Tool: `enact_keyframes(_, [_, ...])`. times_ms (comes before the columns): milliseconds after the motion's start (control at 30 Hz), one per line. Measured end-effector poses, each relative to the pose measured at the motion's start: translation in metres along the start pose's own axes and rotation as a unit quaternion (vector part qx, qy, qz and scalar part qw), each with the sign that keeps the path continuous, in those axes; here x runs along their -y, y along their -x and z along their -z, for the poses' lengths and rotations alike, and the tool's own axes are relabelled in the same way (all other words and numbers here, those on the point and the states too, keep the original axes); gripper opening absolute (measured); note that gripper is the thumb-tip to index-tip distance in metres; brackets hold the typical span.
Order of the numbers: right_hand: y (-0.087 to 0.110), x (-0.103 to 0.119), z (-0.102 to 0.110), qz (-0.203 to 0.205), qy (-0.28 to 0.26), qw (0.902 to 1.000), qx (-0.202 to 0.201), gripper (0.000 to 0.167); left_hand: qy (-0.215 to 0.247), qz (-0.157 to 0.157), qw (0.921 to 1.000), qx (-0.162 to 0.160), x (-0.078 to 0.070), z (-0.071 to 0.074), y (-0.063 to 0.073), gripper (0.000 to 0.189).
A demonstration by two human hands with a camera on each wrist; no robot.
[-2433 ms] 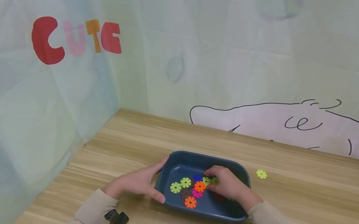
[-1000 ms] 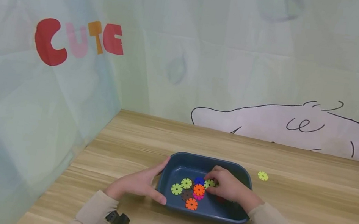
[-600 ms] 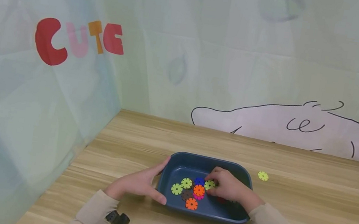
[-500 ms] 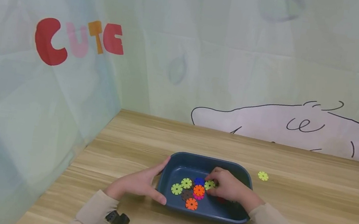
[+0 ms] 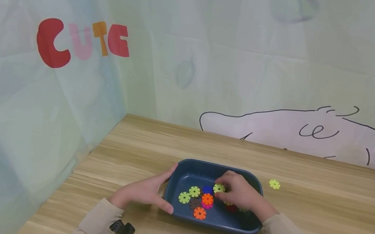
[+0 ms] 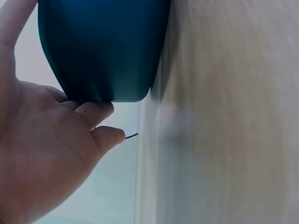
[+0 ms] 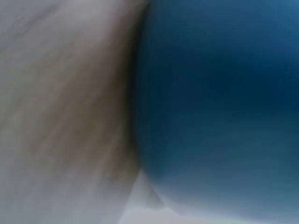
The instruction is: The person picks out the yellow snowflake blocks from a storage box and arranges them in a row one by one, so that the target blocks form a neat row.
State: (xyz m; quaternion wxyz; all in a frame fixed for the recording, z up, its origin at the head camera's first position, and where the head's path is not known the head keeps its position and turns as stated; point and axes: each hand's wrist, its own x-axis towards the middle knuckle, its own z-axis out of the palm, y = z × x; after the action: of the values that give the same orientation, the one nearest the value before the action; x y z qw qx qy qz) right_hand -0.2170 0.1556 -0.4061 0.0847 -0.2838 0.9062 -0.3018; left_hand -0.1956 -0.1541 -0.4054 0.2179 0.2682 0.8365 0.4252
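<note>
Printed cloth (image 5: 215,73) backs the grained table (image 5: 155,140); left grip (image 5: 143,190) clasps a tray (image 5: 188,179), right grip (image 5: 237,189) pinches a disc (image 5: 217,187).

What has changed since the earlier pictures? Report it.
The right hand has moved slightly up the head view, carrying a yellow-green disc pinched between thumb and finger; more of the red disc shows. Unchanged: the left hand on the tray, the loose disc on the table.

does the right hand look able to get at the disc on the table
Probably yes: only the tray wall seems between the table disc and the right hand, though that hand pinches another disc.
</note>
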Motion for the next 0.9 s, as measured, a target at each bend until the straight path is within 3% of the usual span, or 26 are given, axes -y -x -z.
enact_keyframes(200, [0.007, 0.000, 0.010, 0.017, 0.001, 0.9982, -0.058, 0.031, 0.001, 0.000, 1.0000, 0.000, 0.001, -0.001, 0.000, 0.127])
enact_keyframes(467, [0.021, 0.000, 0.038, 0.009, 0.013, 0.9940, -0.108, 0.032, 0.003, -0.001, 1.0000, -0.003, 0.001, -0.001, -0.001, 0.128])
enact_keyframes(900, [0.055, -0.026, 0.086, -0.019, 0.054, 0.9828, -0.176, 0.031, 0.012, -0.006, 0.9999, 0.000, 0.002, 0.000, -0.001, 0.127])
